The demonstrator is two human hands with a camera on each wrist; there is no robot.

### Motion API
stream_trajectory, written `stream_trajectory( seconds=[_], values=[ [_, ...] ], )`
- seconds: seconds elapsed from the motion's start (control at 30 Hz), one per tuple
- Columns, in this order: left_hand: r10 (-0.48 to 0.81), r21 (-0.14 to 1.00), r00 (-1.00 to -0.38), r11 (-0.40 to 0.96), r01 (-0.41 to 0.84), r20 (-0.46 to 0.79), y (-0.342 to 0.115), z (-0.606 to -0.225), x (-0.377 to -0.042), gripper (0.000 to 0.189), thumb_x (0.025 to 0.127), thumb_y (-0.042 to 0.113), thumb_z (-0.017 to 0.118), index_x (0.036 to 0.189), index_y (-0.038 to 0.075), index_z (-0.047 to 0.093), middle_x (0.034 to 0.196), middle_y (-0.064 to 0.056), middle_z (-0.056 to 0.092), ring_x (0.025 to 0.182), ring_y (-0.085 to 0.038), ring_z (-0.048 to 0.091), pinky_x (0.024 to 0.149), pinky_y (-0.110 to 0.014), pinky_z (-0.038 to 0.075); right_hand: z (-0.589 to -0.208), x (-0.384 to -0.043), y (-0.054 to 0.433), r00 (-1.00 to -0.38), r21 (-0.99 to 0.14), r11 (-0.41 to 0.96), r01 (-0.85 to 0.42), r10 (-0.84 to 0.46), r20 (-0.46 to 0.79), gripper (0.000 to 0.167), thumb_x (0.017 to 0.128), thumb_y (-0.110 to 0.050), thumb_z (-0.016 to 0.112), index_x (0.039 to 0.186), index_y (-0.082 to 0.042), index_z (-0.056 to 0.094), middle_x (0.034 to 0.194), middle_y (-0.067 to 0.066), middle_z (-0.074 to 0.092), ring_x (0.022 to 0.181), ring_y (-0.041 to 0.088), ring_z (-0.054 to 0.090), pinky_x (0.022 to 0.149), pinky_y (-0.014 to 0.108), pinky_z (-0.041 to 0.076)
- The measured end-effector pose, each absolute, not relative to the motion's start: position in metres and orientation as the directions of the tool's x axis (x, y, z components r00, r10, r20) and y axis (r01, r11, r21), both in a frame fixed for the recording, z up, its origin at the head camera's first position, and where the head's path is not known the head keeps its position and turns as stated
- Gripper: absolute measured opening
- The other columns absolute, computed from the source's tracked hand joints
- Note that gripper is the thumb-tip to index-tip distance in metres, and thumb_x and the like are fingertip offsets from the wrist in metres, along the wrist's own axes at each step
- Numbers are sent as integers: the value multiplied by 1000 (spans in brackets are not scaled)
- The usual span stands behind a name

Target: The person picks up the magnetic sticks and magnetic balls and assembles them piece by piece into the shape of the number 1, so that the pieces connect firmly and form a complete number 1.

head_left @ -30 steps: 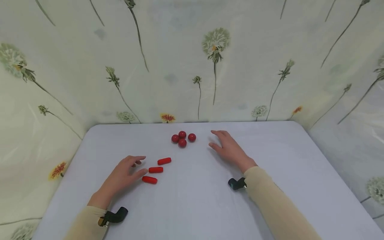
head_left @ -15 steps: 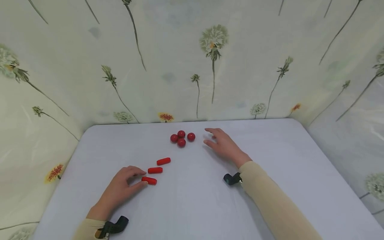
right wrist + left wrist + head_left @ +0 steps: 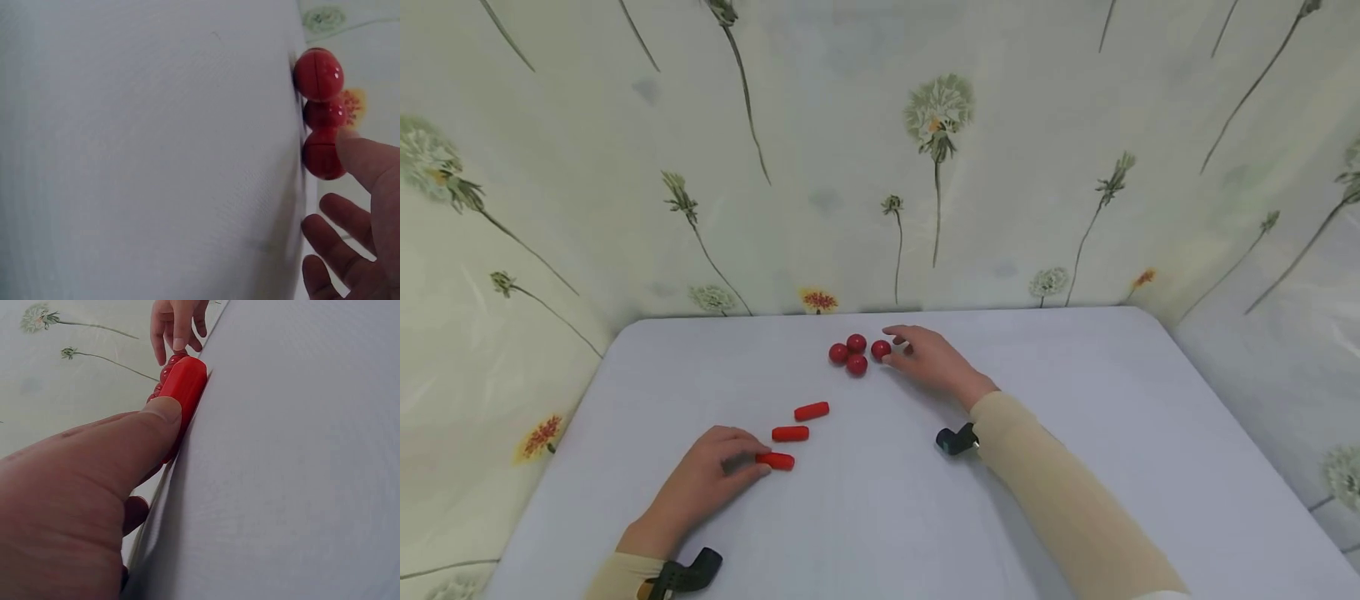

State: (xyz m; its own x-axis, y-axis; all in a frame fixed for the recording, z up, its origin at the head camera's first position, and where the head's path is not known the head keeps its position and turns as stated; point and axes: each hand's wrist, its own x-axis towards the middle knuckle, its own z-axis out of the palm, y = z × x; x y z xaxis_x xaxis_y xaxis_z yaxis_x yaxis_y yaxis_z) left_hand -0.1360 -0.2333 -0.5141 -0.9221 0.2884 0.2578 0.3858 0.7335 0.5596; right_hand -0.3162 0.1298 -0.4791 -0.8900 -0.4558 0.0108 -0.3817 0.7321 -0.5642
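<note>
My left hand (image 3: 703, 483) pinches the left end of the nearest short red faceted stick (image 3: 781, 462) between thumb and fingers. In the left wrist view, the thumb (image 3: 164, 409) presses on that stick (image 3: 190, 378), which lies on the table. Two similar sticks, a middle one (image 3: 790, 433) and a far one (image 3: 812, 411), lie beyond it. My right hand (image 3: 934, 364) reaches around the rightmost shiny red ball (image 3: 880, 350), thumb in front and index finger behind, apart from it. In the right wrist view the thumb overlaps a ball (image 3: 323, 153) with a dark seam; contact is unclear.
Three more red balls sit close together just left of the right hand: a left one (image 3: 838, 354), a back one (image 3: 856, 342) and a front one (image 3: 857, 365). The white table (image 3: 880, 517) ends at a flower-patterned cloth backdrop (image 3: 820, 200).
My left hand has come down and toward me, from beside the sticks onto the nearest one. My right hand has moved left to the rightmost ball. Sticks and balls stay in place.
</note>
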Motion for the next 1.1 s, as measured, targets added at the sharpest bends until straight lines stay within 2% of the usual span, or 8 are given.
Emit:
stream_trajectory(
  seconds=[0.27, 0.53, 0.8, 1.1],
  values=[
    [302, 572, -910, 708, 414, 285, -234, -519, -134, 25, 80, 28, 85, 100, 38, 73, 102, 23, 61, 100, -2, 53, 85, -32, 51, -498, -318, 124, -880, -495, 757, -427, -474, 34, 52, 92, -42, 68, 138, -20, 57, 123, -3, 61, 112, 16, 55, 98, 37, 45],
    [285, 554, -917, 732, 396, 279, -233, -515, -135, 26, 80, 29, 85, 100, 40, 73, 101, 25, 60, 99, -1, 52, 84, -33, 52, -497, -318, 125, -877, -513, 733, -448, -471, 93, 41, 92, -38, 70, 127, -18, 62, 111, -4, 63, 102, 15, 57, 93, 35, 47],
    [267, 558, -937, 752, 349, 226, -232, -512, -135, 25, 80, 30, 84, 100, 42, 72, 100, 25, 60, 101, -2, 52, 87, -35, 51, -501, -307, 140, -861, -571, 685, -453, -502, 81, 39, 93, -38, 69, 127, -21, 64, 115, -9, 63, 106, 13, 56, 96, 36, 46],
    [281, 560, -924, 736, 381, 260, -235, -515, -140, 25, 81, 32, 83, 100, 42, 71, 100, 26, 60, 101, -1, 52, 86, -33, 51, -506, -283, 163, -852, -594, 650, -474, -507, 126, 42, 91, -39, 72, 129, -23, 65, 123, -9, 63, 117, 14, 55, 102, 40, 42]
  ],
)
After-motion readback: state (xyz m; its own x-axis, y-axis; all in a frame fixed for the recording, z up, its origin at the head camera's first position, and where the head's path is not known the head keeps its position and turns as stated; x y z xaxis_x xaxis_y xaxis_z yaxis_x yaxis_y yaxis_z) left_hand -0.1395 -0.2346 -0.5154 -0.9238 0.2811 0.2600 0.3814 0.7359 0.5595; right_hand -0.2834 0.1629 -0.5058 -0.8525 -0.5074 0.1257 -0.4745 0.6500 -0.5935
